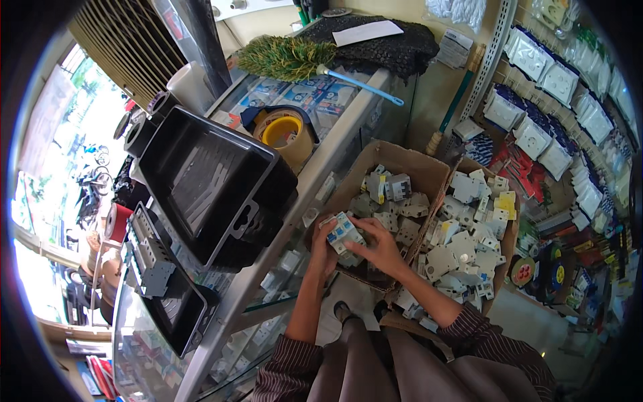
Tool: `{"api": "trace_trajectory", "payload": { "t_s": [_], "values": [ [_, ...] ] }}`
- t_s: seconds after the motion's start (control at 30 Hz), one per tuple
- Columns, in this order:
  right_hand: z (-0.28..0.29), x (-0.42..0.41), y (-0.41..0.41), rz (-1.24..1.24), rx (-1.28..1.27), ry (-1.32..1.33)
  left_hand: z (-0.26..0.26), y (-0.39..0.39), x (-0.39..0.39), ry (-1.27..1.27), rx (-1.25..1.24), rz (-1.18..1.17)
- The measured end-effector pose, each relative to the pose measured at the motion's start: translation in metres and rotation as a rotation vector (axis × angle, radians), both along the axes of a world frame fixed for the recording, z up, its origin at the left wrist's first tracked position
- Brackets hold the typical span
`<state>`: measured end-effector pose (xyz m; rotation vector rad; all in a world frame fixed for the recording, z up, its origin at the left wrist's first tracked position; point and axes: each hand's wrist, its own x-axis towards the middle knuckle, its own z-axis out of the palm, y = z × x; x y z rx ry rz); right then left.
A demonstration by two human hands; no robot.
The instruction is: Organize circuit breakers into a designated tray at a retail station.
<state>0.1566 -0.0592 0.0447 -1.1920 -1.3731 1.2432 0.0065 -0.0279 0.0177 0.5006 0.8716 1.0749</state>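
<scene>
A white multi-pole circuit breaker with blue toggles [341, 228] is held between my two hands, over the near side of a cardboard box [402, 155]. My left hand [323, 247] grips its left side. The fingers and thumb of my right hand [379, 246] are on its right side. Inside that box lie several loose grey-and-white circuit breakers [399, 187], piled at odd angles. A second cardboard box [511, 246] stands against it on the right, heaped with more white breakers [459, 251], one of them yellow-fronted.
Left of the boxes, a glass display counter [331, 158] carries a stack of black plastic bins [211, 161], a tape roll [284, 133] and a green duster [289, 58]. A smaller black bin [183, 314] holds grey breakers [153, 266]. Packaged switches and sockets [535, 138] hang on the right.
</scene>
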Motion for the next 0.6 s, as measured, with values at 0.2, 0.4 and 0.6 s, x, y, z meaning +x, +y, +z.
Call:
{"api": "trace_trajectory", "payload": {
  "t_s": [0.2, 0.4, 0.6],
  "values": [
    [-0.003, 0.015, -0.004, 0.106, 0.183, -0.191, 0.012, -0.004, -0.003, -0.036, -0.07, -0.116],
    [0.005, 0.009, -0.001, 0.093, 0.138, -0.178, 0.016, -0.002, -0.011, -0.155, -0.031, -0.25],
    [0.013, 0.018, -0.008, 0.24, 0.236, -0.183, 0.03, -0.029, -0.017, -0.187, -0.031, -0.297]
  ]
}}
